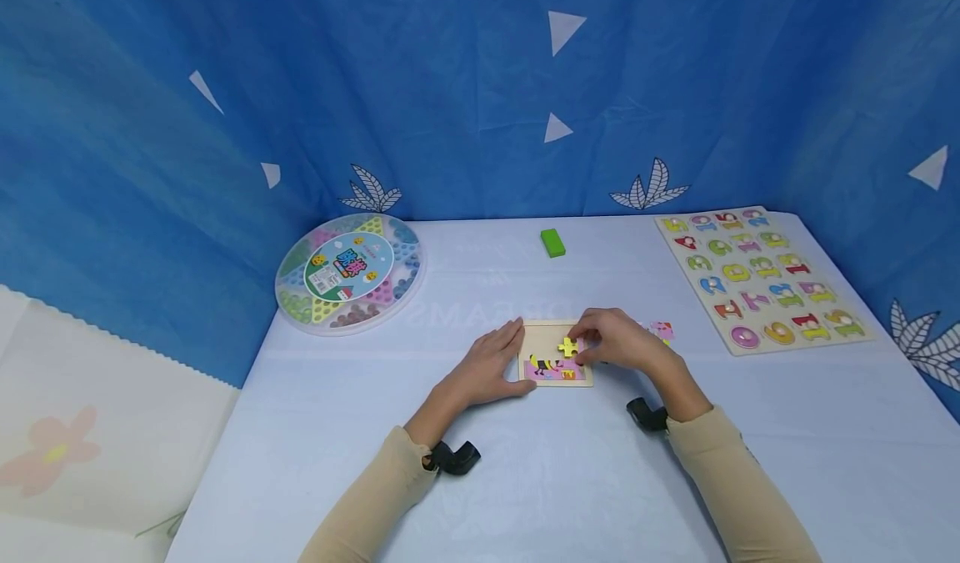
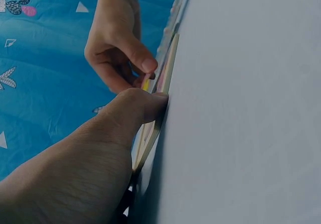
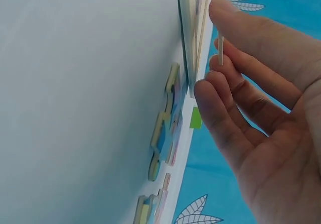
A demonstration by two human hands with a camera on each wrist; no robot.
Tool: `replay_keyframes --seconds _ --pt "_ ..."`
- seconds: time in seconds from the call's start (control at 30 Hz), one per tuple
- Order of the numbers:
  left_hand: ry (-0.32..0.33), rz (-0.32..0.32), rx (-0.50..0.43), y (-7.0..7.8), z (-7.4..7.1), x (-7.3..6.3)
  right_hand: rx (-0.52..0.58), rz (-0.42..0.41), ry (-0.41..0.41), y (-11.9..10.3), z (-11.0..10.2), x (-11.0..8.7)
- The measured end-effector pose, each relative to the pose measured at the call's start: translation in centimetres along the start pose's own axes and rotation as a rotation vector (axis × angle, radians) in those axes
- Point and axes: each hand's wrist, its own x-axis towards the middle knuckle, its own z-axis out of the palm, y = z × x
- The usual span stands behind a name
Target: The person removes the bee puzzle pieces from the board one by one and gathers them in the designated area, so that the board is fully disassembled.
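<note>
A small wooden puzzle tray lies in front of the person, its lower part filled with pink pieces that show a bee and a honey pot. The left hand rests along the tray's left side with straight fingers. Its thumb presses on the near edge. Over the tray's right side, the right hand pinches a yellow puzzle piece between thumb and fingers. That thin piece appears edge-on in the right wrist view.
Several loose puzzle pieces lie right of the tray, partly behind the right hand. Further back are a green block, a round Chinese checkers box at left and a wooden number board at right. A blue curtain hangs behind the table.
</note>
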Motion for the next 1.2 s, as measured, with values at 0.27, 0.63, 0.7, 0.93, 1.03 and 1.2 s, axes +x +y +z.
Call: replay_keyframes --seconds 0.27,0.63,0.7,0.93,1.03,1.2 --pt "0.006 0.008 -0.004 0.0 0.1 0.0 0.013 0.0 0.003 0.2 0.0 -0.3" --pt "0.009 0.006 0.008 -0.1 0.2 0.0 0.002 -0.012 0.022 1.0 -0.3 -1.5" --pt "0.01 0.009 0.011 -0.1 0.2 0.0 -0.007 -0.022 0.03 1.3 -0.3 -1.7" --pt "0.006 0.004 0.014 -0.3 0.3 0.1 -0.002 0.024 0.038 2.0 -0.6 -2.3" --pt "0.012 0.006 0.014 -0.3 0.3 0.1 -0.003 0.046 0.042 2.3 -0.8 -2.7" --pt "0.018 0.01 0.016 -0.2 0.3 0.1 -0.017 0.066 0.058 3.0 -1.1 -3.5"
